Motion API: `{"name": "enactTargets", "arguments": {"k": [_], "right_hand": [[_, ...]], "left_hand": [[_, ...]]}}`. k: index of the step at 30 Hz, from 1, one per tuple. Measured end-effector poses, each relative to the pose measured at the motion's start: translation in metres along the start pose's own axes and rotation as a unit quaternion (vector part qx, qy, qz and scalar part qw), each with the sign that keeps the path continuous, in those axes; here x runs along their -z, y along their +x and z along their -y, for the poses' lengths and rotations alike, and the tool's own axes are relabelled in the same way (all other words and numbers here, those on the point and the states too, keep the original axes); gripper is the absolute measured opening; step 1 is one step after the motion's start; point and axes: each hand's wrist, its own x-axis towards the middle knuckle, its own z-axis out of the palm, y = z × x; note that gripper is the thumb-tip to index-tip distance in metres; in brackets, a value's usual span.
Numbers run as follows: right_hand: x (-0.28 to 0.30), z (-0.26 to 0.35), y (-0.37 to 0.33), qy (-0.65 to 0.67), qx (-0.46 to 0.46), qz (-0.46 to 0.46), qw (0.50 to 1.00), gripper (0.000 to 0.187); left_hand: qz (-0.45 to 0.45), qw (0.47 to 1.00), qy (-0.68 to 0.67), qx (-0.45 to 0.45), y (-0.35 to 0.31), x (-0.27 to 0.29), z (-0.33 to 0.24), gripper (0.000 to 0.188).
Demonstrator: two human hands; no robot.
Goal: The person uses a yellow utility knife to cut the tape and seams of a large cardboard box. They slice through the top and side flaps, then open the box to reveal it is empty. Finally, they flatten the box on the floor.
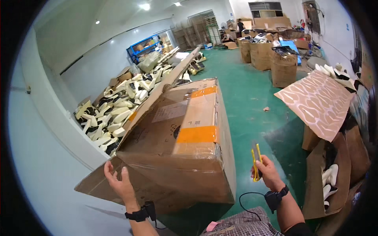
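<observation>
While our left hand [118, 181] gripped the cardboard box [185, 145] flap and our right hand [267, 171] clutched the yellow box cutter [256, 162], opening was underway; remaining tape likely needed slitting.

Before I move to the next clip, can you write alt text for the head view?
A person's left hand grips a flap of a large taped cardboard box on a green floor, while the right hand holds a yellow utility knife beside it. Pale shoe parts lie heaped behind the box, and more open cartons stand further back.
</observation>
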Motion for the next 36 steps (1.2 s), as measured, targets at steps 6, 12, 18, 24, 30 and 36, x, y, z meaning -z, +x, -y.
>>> {"name": "enactTargets", "arguments": {"k": [6,12,18,24,30,36], "right_hand": [[0.031,0.001,0.018,-0.051,-0.022,0.027,0.998,0.027],[0.094,0.02,0.069,-0.033,-0.058,0.063,0.996,0.038],[0.151,0.062,0.136,0.012,-0.014,0.109,0.994,0.045],[0.125,0.095,0.188,-0.041,0.076,0.214,0.973,0.04],[0.073,0.16,0.193,-0.167,0.189,0.386,0.887,0.03],[0.028,0.217,0.215,-0.287,0.22,0.493,0.791,0.032]], "left_hand": [[0.161,0.936,0.23,-0.211,0.068,-0.08,-0.072,0.048],[-0.108,0.968,0.147,0.172,0.27,0.036,-0.033,0.044],[-0.092,0.994,-0.04,0.048,0.121,0.004,-0.115,0.041],[-0.082,0.991,0.013,0.108,-0.122,-0.088,-0.154,0.014],[-0.098,0.982,0.16,0.009,-0.19,-0.109,-0.182,0.024],[-0.103,0.969,0.225,0.019,-0.217,-0.139,-0.206,0.035]]}}
